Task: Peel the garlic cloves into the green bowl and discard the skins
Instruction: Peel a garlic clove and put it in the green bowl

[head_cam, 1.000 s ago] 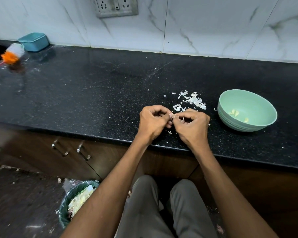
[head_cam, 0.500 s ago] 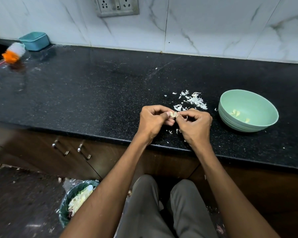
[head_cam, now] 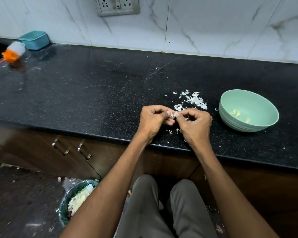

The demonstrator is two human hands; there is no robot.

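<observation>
Papery skin was half off the garlic clove (head_cam: 174, 114), pinched between both hands' fingers (head_cam: 168, 115) near the bench's front edge. Best bet: left hand (head_cam: 153, 120) steadies, right hand (head_cam: 195, 125) strips downward, then drop it into the green bowl (head_cam: 230, 123).

A glossy speckled black stone counter (head_cam: 93, 93) bears a smooth matt plastic-looking green bowl (head_cam: 230, 100) and papery skins (head_cam: 194, 100).

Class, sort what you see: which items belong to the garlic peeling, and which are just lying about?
Job: garlic clove, left hand, right hand, green bowl, loose skins, waste bin.
Lying about: teal box, orange brush, wall socket.
</observation>
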